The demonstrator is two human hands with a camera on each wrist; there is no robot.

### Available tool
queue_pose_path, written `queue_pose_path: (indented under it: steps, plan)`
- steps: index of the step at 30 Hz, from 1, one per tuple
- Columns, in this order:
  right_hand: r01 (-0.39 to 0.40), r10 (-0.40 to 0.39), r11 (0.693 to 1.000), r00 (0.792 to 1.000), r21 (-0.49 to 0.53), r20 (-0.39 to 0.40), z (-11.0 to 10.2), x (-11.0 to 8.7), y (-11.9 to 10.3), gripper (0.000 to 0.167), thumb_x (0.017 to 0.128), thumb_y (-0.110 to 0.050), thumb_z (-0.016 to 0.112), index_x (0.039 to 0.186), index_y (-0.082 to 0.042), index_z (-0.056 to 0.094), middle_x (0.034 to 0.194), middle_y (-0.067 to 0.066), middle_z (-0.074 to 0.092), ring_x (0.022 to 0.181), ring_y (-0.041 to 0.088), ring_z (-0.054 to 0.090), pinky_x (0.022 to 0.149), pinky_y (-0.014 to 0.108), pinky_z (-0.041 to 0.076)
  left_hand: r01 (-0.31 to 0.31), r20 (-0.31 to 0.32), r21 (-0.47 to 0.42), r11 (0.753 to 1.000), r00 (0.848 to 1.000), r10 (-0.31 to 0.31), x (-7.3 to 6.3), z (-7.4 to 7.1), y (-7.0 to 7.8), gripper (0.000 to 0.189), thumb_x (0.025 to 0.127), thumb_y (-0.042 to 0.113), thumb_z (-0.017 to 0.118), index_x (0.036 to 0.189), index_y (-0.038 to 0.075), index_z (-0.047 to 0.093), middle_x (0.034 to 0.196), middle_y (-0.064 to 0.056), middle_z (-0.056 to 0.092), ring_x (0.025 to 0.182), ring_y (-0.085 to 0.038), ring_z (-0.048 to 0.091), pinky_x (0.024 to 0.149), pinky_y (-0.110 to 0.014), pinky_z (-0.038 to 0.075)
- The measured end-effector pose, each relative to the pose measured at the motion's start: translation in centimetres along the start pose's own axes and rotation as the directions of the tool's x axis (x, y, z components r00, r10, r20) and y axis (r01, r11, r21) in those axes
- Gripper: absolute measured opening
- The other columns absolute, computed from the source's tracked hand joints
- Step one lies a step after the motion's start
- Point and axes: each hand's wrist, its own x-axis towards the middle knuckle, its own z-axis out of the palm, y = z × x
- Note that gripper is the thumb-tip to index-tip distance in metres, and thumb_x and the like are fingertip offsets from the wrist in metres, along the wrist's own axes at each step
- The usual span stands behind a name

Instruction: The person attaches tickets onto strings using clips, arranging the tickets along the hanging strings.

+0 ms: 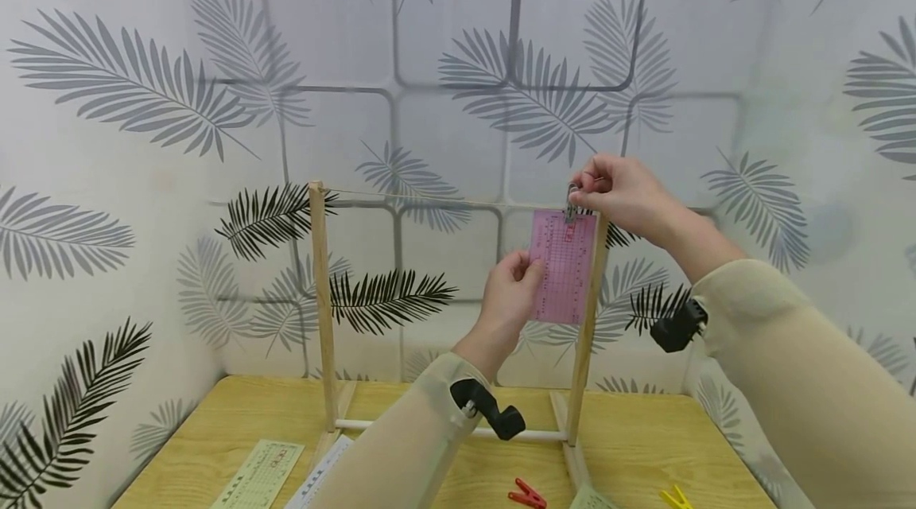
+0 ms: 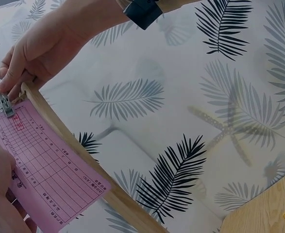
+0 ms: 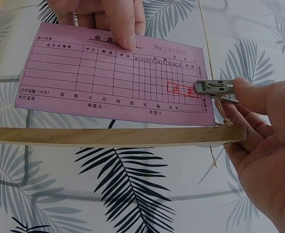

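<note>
A pink receipt slip (image 1: 561, 278) hangs lengthwise at the right end of a thin string (image 1: 429, 199). My left hand (image 1: 511, 294) pinches its left edge between thumb and fingers. At the slip's top edge, my right hand (image 1: 619, 195) pinches the tail of a grey clothespin (image 3: 215, 88), whose nose lies over the slip by the red stamp. In the right wrist view the string runs along the slip's short edge, behind the clothespin. The wooden post (image 3: 118, 136) of the frame stands right beside the slip, with the string knotted near its top.
The wooden frame's left post (image 1: 322, 302) stands on a wood-grain table (image 1: 186, 445). A green slip (image 1: 261, 473) and a white slip (image 1: 318, 477) lie front left. A red clothespin (image 1: 528, 493), another green slip (image 1: 590, 499) and a yellow clothespin (image 1: 675, 498) lie front right.
</note>
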Motion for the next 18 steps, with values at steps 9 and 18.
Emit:
queue_pose_path:
  steps: [9, 18]
  plan:
    - [-0.003, 0.003, 1.000, 1.000, -0.015, 0.004, -0.11, 0.12, 0.01, 0.022, 0.109, -0.014, 0.072, 0.118, -0.001, 0.056, 0.143, 0.020, 0.067, 0.131, 0.033, 0.066, 0.103, 0.049, 0.052, 0.008, 0.004, -0.012, 1.000, 1.000, -0.008, 0.00, -0.19, 0.01, 0.015, 0.113, 0.015, 0.064, 0.108, 0.003, 0.072, 0.097, -0.004, 0.071, 0.088, -0.015, 0.066, 0.078, -0.030, 0.056]
    - [-0.001, 0.001, 1.000, 1.000, 0.010, 0.019, -0.08, 0.04, -0.10, 0.029, 0.109, -0.014, 0.072, 0.131, -0.001, 0.057, 0.142, 0.020, 0.064, 0.133, 0.034, 0.065, 0.104, 0.050, 0.053, 0.003, 0.005, 0.005, 1.000, 1.000, -0.003, -0.20, -0.53, 0.15, 0.016, 0.113, 0.013, 0.063, 0.114, 0.002, 0.074, 0.101, -0.005, 0.072, 0.091, -0.015, 0.066, 0.082, -0.032, 0.056]
